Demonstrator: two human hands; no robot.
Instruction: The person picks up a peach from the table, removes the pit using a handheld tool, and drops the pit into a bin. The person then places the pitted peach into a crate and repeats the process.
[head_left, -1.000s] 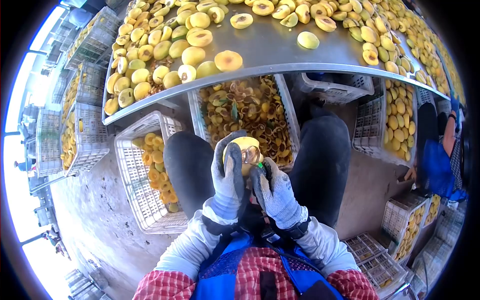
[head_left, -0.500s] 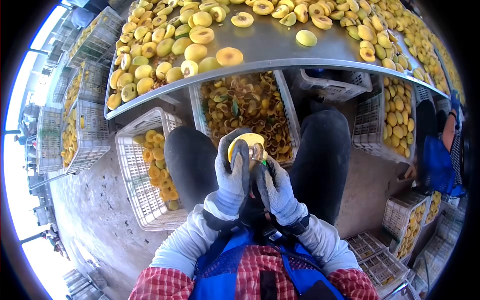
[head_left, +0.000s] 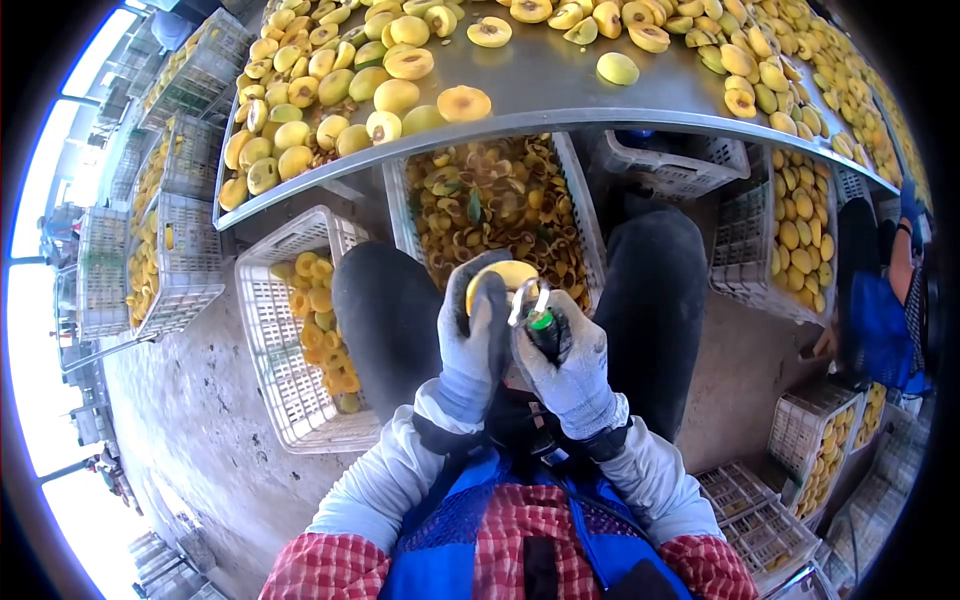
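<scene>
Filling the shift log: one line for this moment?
left hand: holds peach half | right hand: holds pitting tool | crate of scraps below

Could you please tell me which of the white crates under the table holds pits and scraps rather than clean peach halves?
The crate straight ahead between the knees, beyond the left hand; its contents are brownish and ragged, whereas the crate to its left holds clean orange halves.
</scene>
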